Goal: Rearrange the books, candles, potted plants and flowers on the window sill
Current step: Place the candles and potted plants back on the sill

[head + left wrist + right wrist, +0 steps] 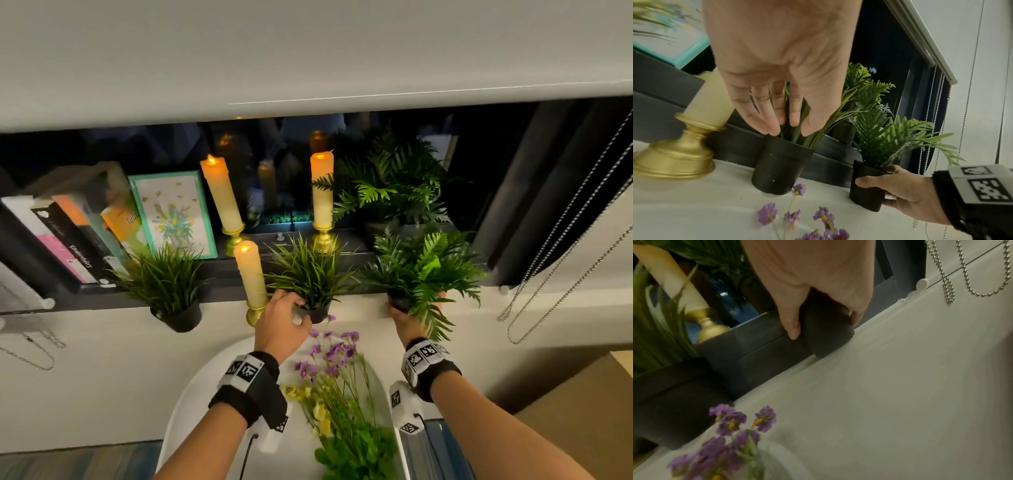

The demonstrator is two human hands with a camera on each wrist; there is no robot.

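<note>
Two small plants in black pots stand on the white window sill [694, 203]. My left hand [294, 313] holds the rim of the grass plant pot [317, 313] from above, fingertips [772, 128] on one side and thumb on the other. My right hand [407, 313] grips the fern pot [399, 301] round its side; the thumb [792, 327] lies across the pot [828, 334], whose base touches the sill. A lit candle [251, 274] in a gold holder stands just left of my left hand. Purple and yellow flowers [335, 370] rise between my wrists.
Books [68, 240] and a teal-framed picture [174, 212] lean at the left. A second grass plant [168, 284], two more candles [219, 195] [322, 192] and a big fern [387, 185] stand nearby. Blind chains [548, 274] hang at the right.
</note>
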